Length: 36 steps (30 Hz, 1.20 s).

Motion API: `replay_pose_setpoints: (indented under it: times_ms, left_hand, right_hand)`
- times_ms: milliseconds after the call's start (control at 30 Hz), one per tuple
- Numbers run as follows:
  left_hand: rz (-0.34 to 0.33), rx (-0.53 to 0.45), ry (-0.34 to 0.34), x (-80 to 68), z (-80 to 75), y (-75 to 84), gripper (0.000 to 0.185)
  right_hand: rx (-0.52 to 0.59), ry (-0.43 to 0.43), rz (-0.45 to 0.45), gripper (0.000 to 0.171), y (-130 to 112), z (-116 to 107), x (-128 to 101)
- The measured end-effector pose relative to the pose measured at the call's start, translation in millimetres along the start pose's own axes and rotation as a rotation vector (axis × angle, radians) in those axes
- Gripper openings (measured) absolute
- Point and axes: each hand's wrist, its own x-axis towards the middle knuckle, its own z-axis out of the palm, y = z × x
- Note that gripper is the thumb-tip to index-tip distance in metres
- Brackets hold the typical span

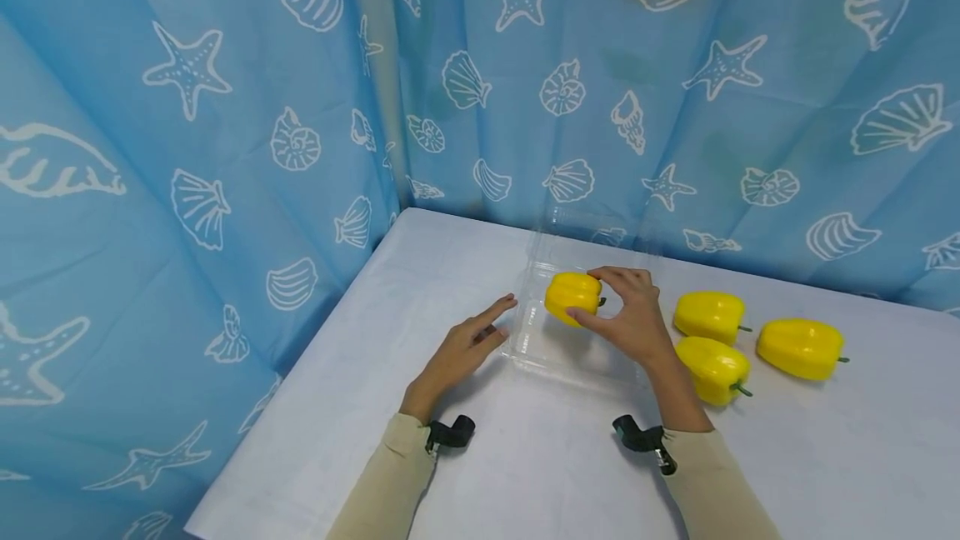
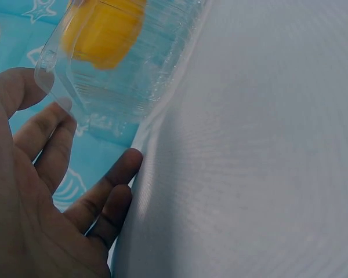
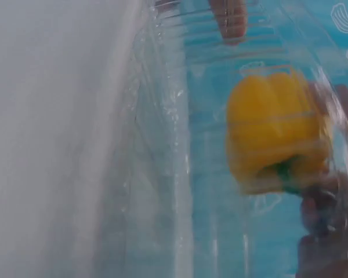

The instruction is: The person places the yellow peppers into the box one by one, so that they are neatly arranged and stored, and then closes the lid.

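Note:
My right hand (image 1: pixel 633 315) holds a yellow bell pepper (image 1: pixel 572 297) with a green stem, thumb and fingers pinching it from the stem side. This bell pepper (image 3: pixel 272 130) appears through clear plastic in the right wrist view. It is over a clear plastic clamshell box (image 1: pixel 536 348), whose lid stands raised at the back. At the box's left side, my left hand (image 1: pixel 459 350) has its fingers extended. Up close, the left hand's fingertips (image 2: pixel 61 113) are at the rim corner of the clear box (image 2: pixel 122 87), and its lower fingers reach the white tabletop.
Right of the box lie three more yellow bell peppers: one at the back (image 1: pixel 708 315), one in front (image 1: pixel 714 369) and one farther right (image 1: pixel 801 348). All rest on a white-covered table (image 1: pixel 360 407). A blue curtain (image 1: pixel 480 107) with shells and starfish borders the table's back and left.

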Motion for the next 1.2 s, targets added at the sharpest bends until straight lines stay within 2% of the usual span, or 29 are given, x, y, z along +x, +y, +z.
replay_pose_setpoints:
  times_ms: [300, 467, 767, 1200]
  left_hand:
    - [-0.001, 0.005, -0.01, -4.0, 4.4, -1.3, 0.05]
    - [-0.004, 0.015, -0.012, -2.8, 5.1, -1.3, 0.051]
    - [-0.003, 0.018, -0.014, 0.2, 3.3, -2.3, 0.051]
    - [-0.013, 0.025, -0.019, 1.6, 0.1, -1.5, 0.052]
  right_hand:
    - [-0.008, -0.021, 0.001, 0.066, -12, 14, 3]
    - [-0.031, -0.056, 0.029, 0.068, -18, 19, 8]
    - [-0.076, -0.104, 0.07, 0.069, -14, 23, 12]
    - [-0.099, -0.154, 0.079, 0.071, -14, 29, 16]
